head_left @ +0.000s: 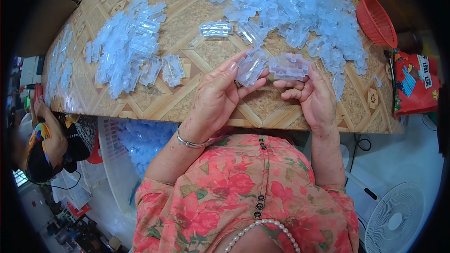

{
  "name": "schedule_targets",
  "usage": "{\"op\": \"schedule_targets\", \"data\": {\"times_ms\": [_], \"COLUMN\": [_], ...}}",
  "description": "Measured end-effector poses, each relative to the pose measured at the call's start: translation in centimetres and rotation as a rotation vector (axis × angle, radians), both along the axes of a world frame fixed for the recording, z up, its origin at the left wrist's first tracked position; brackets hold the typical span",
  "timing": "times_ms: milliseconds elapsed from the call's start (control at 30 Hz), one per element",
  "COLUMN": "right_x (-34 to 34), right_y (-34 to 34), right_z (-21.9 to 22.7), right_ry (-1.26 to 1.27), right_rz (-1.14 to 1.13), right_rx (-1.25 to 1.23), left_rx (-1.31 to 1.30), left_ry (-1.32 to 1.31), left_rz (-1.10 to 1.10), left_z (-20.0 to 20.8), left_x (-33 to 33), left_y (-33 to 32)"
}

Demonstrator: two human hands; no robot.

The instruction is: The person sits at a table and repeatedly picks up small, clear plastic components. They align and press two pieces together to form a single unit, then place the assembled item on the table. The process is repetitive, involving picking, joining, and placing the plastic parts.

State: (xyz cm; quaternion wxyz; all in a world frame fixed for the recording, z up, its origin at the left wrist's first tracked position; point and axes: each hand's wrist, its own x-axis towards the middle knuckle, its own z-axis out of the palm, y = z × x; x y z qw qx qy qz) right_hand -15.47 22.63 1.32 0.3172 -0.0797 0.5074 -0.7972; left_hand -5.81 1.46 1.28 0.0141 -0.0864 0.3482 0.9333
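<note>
My left hand (222,82) holds a clear plastic piece (252,67) between thumb and fingers, tilted over the table's near edge. In my right hand (314,91) is another clear plastic piece (289,66), wider and with small tabs, gripped at its right end. The two pieces are close together, and I cannot tell whether they touch. Just beyond them lie a loose clear piece (251,33) and a shiny clear rectangular piece (216,29). What the pieces are for does not show.
A large heap of clear pieces (290,4) covers the far right of the patterned table (183,37); a smaller heap (126,47) lies left. A red basket (376,20) and red bag (415,82) stand right. Below are a white crate (112,159) and fan (396,220). Another person (49,140) sits left.
</note>
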Motion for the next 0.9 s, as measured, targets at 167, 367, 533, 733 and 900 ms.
{"op": "schedule_targets", "data": {"times_ms": [167,367,533,733,900], "right_x": [0.18,0.49,0.4,0.41,0.53], "right_y": [0.21,0.17,0.1,0.0,-0.27], "right_z": [0.05,0.23,0.29,0.59,0.75], "right_ry": [0.03,0.067,0.08,0.079,0.084], "right_rz": [0.009,0.051,0.077,0.113,0.112], "right_rx": [0.038,0.143,0.174,0.205,0.225], "left_rx": [-0.012,-0.051,-0.052,-0.105,-0.122], "left_ry": [-0.012,-0.013,-0.025,-0.037,-0.069], "left_rz": [0.032,0.028,0.043,0.003,0.001], "left_z": [-0.12,-0.14,0.09,0.08,0.26], "left_x": [0.01,0.14,0.05,0.16,0.26], "left_y": [0.16,0.12,0.08,-0.16,-0.01]}}
